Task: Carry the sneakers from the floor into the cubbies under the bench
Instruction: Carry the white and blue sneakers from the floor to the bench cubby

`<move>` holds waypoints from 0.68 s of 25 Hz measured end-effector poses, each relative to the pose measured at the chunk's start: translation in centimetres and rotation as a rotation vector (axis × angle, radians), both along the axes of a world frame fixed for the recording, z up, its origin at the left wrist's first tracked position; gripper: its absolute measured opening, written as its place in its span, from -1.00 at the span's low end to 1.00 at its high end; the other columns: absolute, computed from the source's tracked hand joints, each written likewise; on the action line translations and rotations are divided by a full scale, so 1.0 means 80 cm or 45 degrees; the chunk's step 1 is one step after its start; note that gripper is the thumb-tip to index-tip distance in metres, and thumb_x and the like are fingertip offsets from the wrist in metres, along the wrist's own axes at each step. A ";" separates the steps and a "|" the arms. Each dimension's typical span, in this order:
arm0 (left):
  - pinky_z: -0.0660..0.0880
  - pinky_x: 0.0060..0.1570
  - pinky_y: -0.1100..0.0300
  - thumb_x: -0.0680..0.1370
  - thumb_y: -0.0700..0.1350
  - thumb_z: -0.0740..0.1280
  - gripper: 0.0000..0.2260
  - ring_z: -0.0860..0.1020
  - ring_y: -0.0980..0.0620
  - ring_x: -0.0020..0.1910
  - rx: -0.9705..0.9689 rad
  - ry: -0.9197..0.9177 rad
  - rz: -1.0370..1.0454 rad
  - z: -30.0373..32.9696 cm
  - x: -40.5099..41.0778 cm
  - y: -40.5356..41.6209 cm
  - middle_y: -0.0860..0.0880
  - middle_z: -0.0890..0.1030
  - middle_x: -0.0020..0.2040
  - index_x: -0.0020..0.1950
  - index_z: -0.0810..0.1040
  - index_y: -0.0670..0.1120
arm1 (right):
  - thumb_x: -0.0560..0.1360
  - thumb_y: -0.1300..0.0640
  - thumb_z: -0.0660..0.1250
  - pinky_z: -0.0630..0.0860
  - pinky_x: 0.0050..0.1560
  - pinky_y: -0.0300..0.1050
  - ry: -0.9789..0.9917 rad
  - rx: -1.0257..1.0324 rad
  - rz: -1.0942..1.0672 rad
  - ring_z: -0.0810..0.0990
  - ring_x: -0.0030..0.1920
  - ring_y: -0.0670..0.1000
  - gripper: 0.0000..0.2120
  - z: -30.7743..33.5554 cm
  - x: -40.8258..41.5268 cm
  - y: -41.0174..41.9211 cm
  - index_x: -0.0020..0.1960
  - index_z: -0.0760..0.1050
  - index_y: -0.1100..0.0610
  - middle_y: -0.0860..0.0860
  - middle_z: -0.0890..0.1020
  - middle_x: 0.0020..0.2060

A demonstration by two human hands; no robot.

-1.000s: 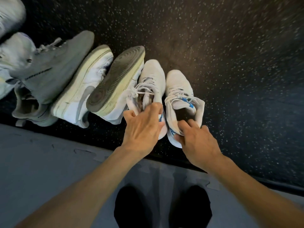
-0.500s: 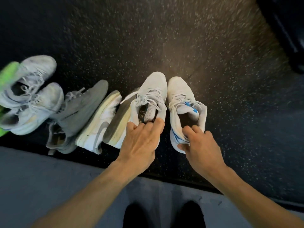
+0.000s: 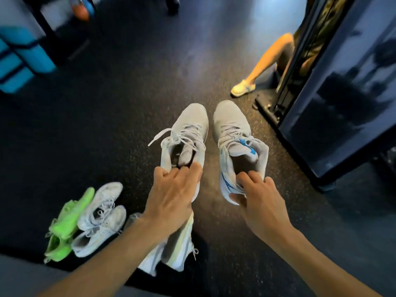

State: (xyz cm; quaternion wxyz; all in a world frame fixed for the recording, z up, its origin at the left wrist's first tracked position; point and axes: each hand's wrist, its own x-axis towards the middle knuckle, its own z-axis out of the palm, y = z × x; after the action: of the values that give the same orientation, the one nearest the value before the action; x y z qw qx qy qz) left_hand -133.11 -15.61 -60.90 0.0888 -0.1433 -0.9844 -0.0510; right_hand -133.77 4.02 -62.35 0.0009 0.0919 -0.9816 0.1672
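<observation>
Your left hand [image 3: 171, 200] pinches the left white sneaker [image 3: 186, 133] by its heel collar, your right hand [image 3: 260, 200] the blue-trimmed one [image 3: 237, 144], both lifted. No cubbies visible; other sneakers [image 3: 98, 219] wait on the floor [image 3: 107, 125].

The scene is dimly lit; a pale sheen is thrown on the dark floor [image 3: 214, 28] at twelve o'clock. Edges are bent by the wide lens, and motion blur is seen, perhaps strongest at ten o'clock.
</observation>
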 end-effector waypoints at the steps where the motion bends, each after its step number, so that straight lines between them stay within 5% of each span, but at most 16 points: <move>1: 0.43 -0.26 0.01 0.17 -0.22 0.62 -0.37 0.53 0.02 -0.36 0.000 0.035 0.000 0.044 0.000 -0.005 0.05 0.52 -0.29 -0.03 0.24 0.04 | 0.52 -0.01 0.33 0.47 -0.19 -0.21 0.030 0.018 0.002 0.35 -0.08 -0.06 -0.68 0.046 0.001 -0.002 0.23 0.33 -0.09 -0.13 0.46 0.15; 8: 0.35 0.07 0.04 0.40 -0.05 0.52 -0.43 0.61 -0.01 -0.03 0.014 0.216 -0.069 0.314 0.031 -0.027 -0.03 0.60 0.05 0.15 0.15 0.05 | 0.53 -0.01 0.31 0.41 -0.24 -0.12 0.282 0.056 0.004 0.29 -0.10 -0.04 -0.67 0.320 0.035 -0.015 0.26 0.35 -0.03 -0.06 0.47 0.13; 17: 0.36 0.04 -0.01 0.55 -0.04 0.32 -0.71 0.61 -0.03 -0.04 -0.030 0.504 -0.117 0.510 0.141 -0.021 -0.02 0.61 0.02 0.16 0.24 0.00 | 0.56 -0.05 0.24 0.36 -0.15 -0.12 0.471 0.065 -0.021 0.31 -0.03 -0.02 -0.65 0.526 0.156 -0.014 0.31 0.31 -0.03 -0.07 0.43 0.22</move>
State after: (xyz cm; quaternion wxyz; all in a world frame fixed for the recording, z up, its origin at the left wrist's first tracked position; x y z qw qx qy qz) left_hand -121.87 -17.26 -20.09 0.2765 -0.1964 -0.9406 -0.0143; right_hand -121.26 2.94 -20.27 0.1803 0.1132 -0.9694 0.1225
